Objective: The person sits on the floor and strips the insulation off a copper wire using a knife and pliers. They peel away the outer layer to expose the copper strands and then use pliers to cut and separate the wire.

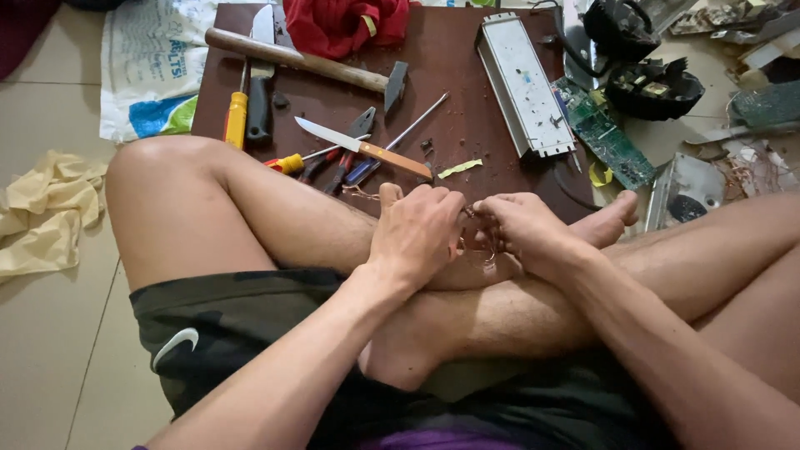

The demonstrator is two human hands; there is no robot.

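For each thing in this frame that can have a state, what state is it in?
Left hand: closed on thin wire.
Right hand: pinching the same wire.
Knife: bare blade, flat on the board.
Hammer: lying flat, unheld.
Metal casing: lying on the board.
Circuit board: exposed, out of any case.

Setting: an improvised repair spot on a tiled floor (50, 333), where you sit cross-legged.
Work surface: a dark brown board (454, 75) lies just beyond your left hand (417, 233) and right hand (525, 229).
Tools: a hammer (308, 62), a knife (362, 146) and screwdrivers (237, 117) rest on the board, ahead of your left hand.
Electronics: a metal casing (525, 83) and a green circuit board (604, 133) sit beyond your right hand.
Scrap: dismantled parts (654, 87) are scattered farther right.
Floor clutter: a printed sack (150, 58) and pale cloth (46, 212) lie off to your left.
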